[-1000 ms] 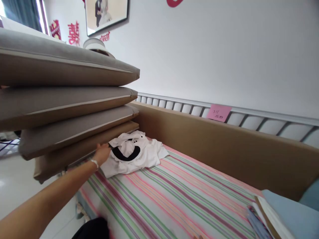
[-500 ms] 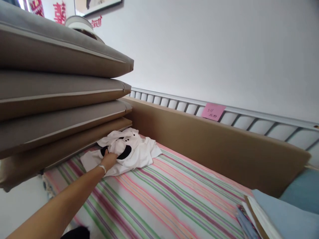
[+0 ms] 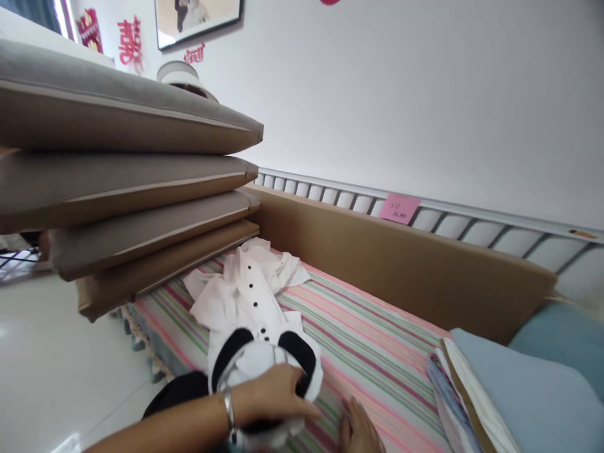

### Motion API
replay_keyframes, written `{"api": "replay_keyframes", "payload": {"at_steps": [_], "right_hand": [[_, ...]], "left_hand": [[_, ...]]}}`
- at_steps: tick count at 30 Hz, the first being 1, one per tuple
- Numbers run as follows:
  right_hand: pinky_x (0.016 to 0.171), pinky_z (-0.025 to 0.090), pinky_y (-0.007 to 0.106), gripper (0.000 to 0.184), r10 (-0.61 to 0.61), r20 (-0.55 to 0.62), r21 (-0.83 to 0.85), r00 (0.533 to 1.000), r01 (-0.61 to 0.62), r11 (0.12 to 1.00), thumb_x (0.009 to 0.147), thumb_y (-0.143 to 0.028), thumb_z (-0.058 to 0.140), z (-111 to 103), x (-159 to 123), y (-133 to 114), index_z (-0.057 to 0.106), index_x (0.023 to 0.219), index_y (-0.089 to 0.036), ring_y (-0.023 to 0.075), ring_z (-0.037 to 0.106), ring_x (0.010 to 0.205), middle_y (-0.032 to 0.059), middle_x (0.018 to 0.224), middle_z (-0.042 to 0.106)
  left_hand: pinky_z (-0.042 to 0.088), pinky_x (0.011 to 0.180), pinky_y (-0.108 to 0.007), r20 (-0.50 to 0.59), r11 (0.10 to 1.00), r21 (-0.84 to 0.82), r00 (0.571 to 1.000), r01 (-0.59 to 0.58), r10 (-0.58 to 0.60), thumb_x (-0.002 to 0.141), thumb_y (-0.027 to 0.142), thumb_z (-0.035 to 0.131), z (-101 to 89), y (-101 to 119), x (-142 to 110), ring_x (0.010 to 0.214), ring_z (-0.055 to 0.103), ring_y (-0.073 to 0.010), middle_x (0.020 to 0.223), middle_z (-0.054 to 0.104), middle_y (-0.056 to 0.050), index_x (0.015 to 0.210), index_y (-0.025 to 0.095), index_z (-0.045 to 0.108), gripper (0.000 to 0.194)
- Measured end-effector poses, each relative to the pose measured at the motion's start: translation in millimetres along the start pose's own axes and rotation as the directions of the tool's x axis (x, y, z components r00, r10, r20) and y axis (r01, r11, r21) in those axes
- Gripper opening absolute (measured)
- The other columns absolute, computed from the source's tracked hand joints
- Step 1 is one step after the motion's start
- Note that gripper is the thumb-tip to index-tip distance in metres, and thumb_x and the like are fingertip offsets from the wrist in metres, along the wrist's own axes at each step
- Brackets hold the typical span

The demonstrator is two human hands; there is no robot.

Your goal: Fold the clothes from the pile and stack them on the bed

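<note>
A white shirt (image 3: 252,296) with black buttons and a black-trimmed collar lies stretched over the striped sheet, its collar end nearest me. My left hand (image 3: 274,393), with a silver bracelet on the wrist, is closed on the shirt beside the black trim. Its fingers partly hide the collar. At the bottom edge, my right hand (image 3: 361,431) rests by the sheet with its fingers stretched out and nothing visible in it. Part of that hand is out of view.
Thick grey-brown cushions (image 3: 155,207) are stacked at the left, with a visor hat (image 3: 182,75) on top. Folded clothes (image 3: 472,390) lie at the right. A brown padded panel (image 3: 391,245) runs along the bed's far side, below a pink note (image 3: 400,207).
My left hand reached onto the shirt, took hold of it and drew its collar end toward me, so the bunched shirt is now stretched out. My right hand has come further into view.
</note>
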State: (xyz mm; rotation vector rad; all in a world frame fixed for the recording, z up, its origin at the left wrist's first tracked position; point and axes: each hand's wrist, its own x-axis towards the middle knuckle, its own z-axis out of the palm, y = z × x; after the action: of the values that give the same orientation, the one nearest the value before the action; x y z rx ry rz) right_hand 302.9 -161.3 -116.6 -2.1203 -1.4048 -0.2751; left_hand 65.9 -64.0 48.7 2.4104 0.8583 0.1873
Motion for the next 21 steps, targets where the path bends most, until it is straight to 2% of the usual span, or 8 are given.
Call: {"api": "replay_keyframes", "payload": {"at_steps": [3,5,9,12,14,16,18,21], "right_hand": [[0.092,0.048,0.039,0.044,-0.02,0.04,0.056,0.999,0.017,0.998,0.083,-0.038,0.038,-14.8,-28.0,-6.0,0.065,0.11,-0.016,0.0242,0.059,0.109,0.0099,0.117,0.065],[0.096,0.044,0.037,0.047,-0.022,0.025,0.131,0.999,0.019,0.991,0.084,-0.038,0.038,-29.1,-53.8,-20.4,0.057,0.121,-0.017,0.0225,0.055,0.115,0.0093,0.125,0.06],[0.1,0.042,0.041,0.052,0.002,0.004,0.261,1.0,-0.003,0.965,0.083,-0.035,0.044,-50.7,-93.5,-56.6,0.045,0.133,-0.02,0.0238,0.05,0.12,0.0097,0.132,0.054],[0.098,0.043,0.046,0.057,0.027,-0.03,0.339,0.999,-0.016,0.941,0.082,-0.039,0.048,-52.7,-100.7,-75.8,0.042,0.135,-0.02,0.0277,0.05,0.12,0.012,0.132,0.053],[0.097,0.042,0.052,0.062,0.014,-0.055,0.373,0.998,0.008,0.928,0.077,-0.044,0.055,-50.5,-97.7,-86.2,0.044,0.133,-0.02,0.0324,0.046,0.123,0.0133,0.134,0.051],[0.098,0.041,0.055,0.063,-0.002,-0.051,0.405,0.999,0.023,0.914,0.072,-0.044,0.062,-49.7,-91.4,-98.6,0.049,0.13,-0.022,0.0354,0.039,0.129,0.0133,0.138,0.047],[0.099,0.041,0.053,0.051,-0.002,-0.021,0.465,1.0,0.012,0.885,0.074,-0.038,0.06,-53.0,-82.5,-114.2,0.057,0.123,-0.023,0.0331,0.038,0.13,0.012,0.14,0.044],[0.101,0.041,0.048,0.031,0.006,0.002,0.58,1.0,-0.006,0.815,0.079,-0.028,0.05,-68.2,-64.7,-139.8,0.068,0.105,-0.025,0.0265,0.047,0.124,0.0097,0.132,0.054]], "left_hand": [[0.041,0.056,-0.027,0.168,0.971,-0.239,0.984,-0.021,0.062,0.076,0.067,0.047,49.9,23.7,-34.0,0.071,0.059,-0.0193,0.089,0.068,-0.006,0.098,0.02,0.063,0.055],[0.043,0.062,-0.029,0.215,0.963,-0.268,0.972,-0.038,0.098,0.084,0.055,0.043,74.3,27.4,-50.4,0.075,0.06,-0.0204,0.09,0.067,-0.007,0.098,0.02,0.064,0.043],[0.044,0.066,-0.029,0.235,0.943,-0.333,0.969,0.006,0.077,0.078,0.03,0.05,93.1,25.3,-68.2,0.076,0.06,-0.0196,0.087,0.067,-0.006,0.093,0.018,0.065,0.024],[0.046,0.079,-0.031,0.214,0.865,-0.498,0.976,0.067,0.048,0.068,0.028,0.063,85.8,25.5,-80.1,0.091,0.06,-0.0228,0.105,0.066,-0.009,0.116,0.015,0.059,0.05],[0.043,0.091,-0.035,0.243,0.77,-0.627,0.969,0.117,0.051,0.063,0.03,0.07,75.0,25.6,-92.2,0.108,0.055,-0.0274,0.122,0.058,-0.013,0.133,0.014,0.044,0.076],[0.037,0.1,-0.039,0.29,0.644,-0.745,0.954,0.174,0.079,0.061,0.034,0.075,60.6,23.8,-106.7,0.121,0.046,-0.0312,0.132,0.052,-0.014,0.139,0.017,0.037,0.089],[0.03,0.105,-0.04,0.264,0.486,-0.854,0.96,0.187,0.096,0.064,0.041,0.074,42.9,19.8,-120.8,0.13,0.037,-0.0312,0.138,0.047,-0.011,0.138,0.02,0.039,0.084],[0.027,0.108,-0.037,0.166,0.17,-0.972,0.986,0.16,0.02,0.075,0.053,0.063,13.4,11.2,-135.0,0.132,0.035,-0.0268,0.137,0.05,-0.008,0.128,0.021,0.051,0.063]]}}
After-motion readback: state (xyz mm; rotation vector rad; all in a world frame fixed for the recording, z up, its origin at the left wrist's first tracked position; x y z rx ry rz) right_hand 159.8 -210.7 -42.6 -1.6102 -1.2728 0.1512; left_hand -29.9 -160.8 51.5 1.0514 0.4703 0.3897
